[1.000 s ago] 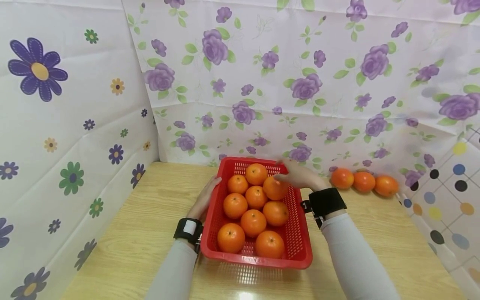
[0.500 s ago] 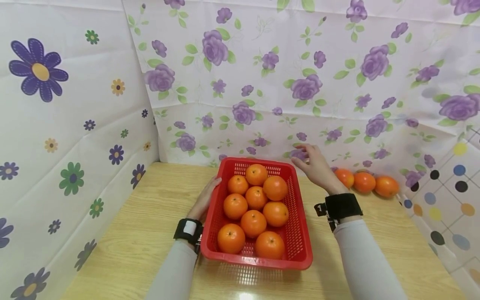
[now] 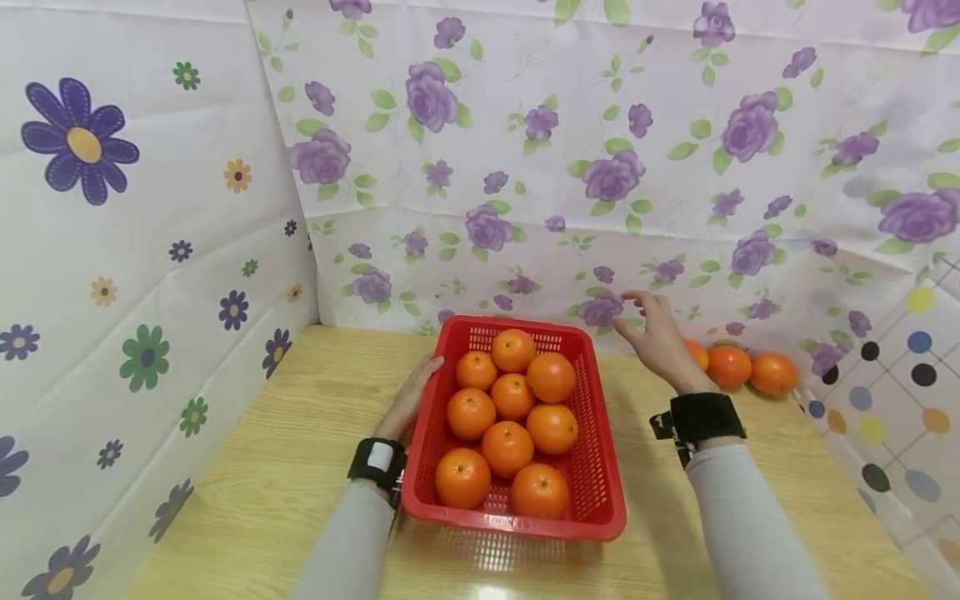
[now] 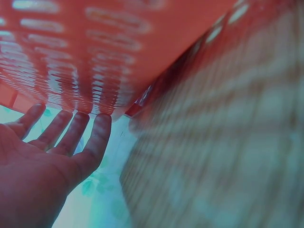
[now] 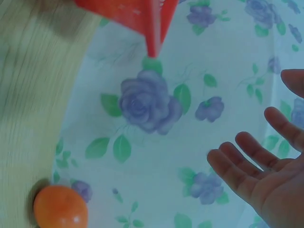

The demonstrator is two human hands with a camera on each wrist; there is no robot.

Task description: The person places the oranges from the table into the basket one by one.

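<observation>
A red plastic basket [image 3: 615,492] with slotted walls stands on the table and holds several oranges [image 3: 507,448]. My left hand [image 3: 408,400] rests along its left side. In the left wrist view, the extended fingers [image 4: 100,137] touch the basket's slotted wall [image 4: 114,28], with the palm turned up. My right hand [image 3: 663,346] is in the air, right of the basket's far corner, and holds nothing. Its fingers [image 5: 232,168] are spread and slightly bent in the right wrist view. Behind that hand are three orange-red fruits [image 3: 729,367] in a row, the nearest one partly hidden.
The wood-grain table [image 3: 262,500] ends at a wall of cloth with purple roses [image 3: 487,225]. Flowered cloth [image 3: 142,358] also lines the left side, and a dotted sheet [image 3: 888,417] the right. Both wrists wear black straps [image 3: 705,417].
My right hand has left the orange at the basket's upper right, then moved out over the rim and right toward the row of fruits. The left hand and basket stay put.
</observation>
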